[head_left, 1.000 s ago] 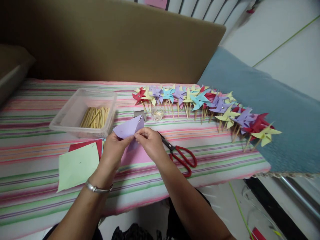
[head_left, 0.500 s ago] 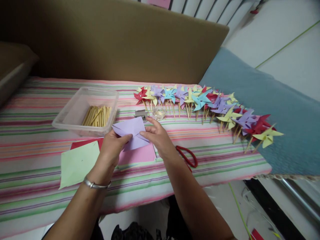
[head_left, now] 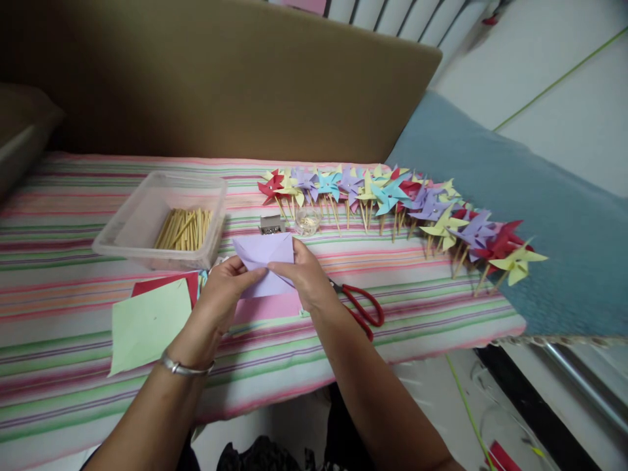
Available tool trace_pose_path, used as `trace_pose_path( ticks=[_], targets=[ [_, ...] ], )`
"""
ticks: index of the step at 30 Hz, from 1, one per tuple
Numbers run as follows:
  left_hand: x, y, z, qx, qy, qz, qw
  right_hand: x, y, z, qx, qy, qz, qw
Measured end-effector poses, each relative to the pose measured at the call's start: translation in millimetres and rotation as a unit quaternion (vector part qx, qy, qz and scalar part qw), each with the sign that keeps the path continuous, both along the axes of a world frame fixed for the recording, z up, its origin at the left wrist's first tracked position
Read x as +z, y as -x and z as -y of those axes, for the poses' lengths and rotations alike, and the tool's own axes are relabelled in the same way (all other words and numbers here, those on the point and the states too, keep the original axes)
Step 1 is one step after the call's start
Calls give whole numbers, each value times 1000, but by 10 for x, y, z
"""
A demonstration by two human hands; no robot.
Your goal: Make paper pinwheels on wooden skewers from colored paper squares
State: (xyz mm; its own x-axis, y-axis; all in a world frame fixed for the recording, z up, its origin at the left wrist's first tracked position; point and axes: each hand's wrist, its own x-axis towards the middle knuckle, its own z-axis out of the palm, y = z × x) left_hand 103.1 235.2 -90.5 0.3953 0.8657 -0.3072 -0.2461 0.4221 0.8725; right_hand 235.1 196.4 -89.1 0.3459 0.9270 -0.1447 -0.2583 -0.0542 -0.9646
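Observation:
A square of purple paper [head_left: 267, 251], slit in from its corners, is held up between my two hands. My left hand [head_left: 226, 284] pinches its left side, the thumb lying toward the centre. On the other side my right hand [head_left: 307, 271] grips the paper, thumb near the middle and fingers behind. Pink paper [head_left: 269, 309] lies on the cloth just beneath. Left of my left wrist are a pale green sheet [head_left: 150, 320] and a red sheet [head_left: 161, 286]. Beside my right forearm rest red-handled scissors [head_left: 366, 307], their blades partly hidden.
A clear plastic box [head_left: 110, 243] holds many short wooden sticks [head_left: 184, 229]. Beyond my hands stand a small grey box [head_left: 271, 224] and a round clear dish [head_left: 308, 222] of tiny pieces. Finished paper pinwheels [head_left: 390, 195] line the back and right of the striped cloth [head_left: 59, 314].
My right hand has shifted from reaching open-fingered at the paper's edge to gripping its right side. The purple paper has turned slightly and sits more level. The whole view has moved a little.

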Motion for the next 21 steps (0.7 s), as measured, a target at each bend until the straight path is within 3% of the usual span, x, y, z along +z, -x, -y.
trace_pose_path(
  ticks=[11, 15, 18, 21],
  targets=[
    [-27, 27, -31, -1, -3, -35, 999, -5, 18, 11, 16, -18, -9, 1000],
    [0, 87, -78, 31, -24, -49, 998, 1, 7, 26, -3, -17, 76, 997],
    [80, 150, -115, 55, -31, -44, 997, 30, -10, 67, -63, -71, 237, 967],
    [154, 212, -144, 88, -38, -39, 995, 72, -22, 119, -60, -170, 401, 898]
  ],
)
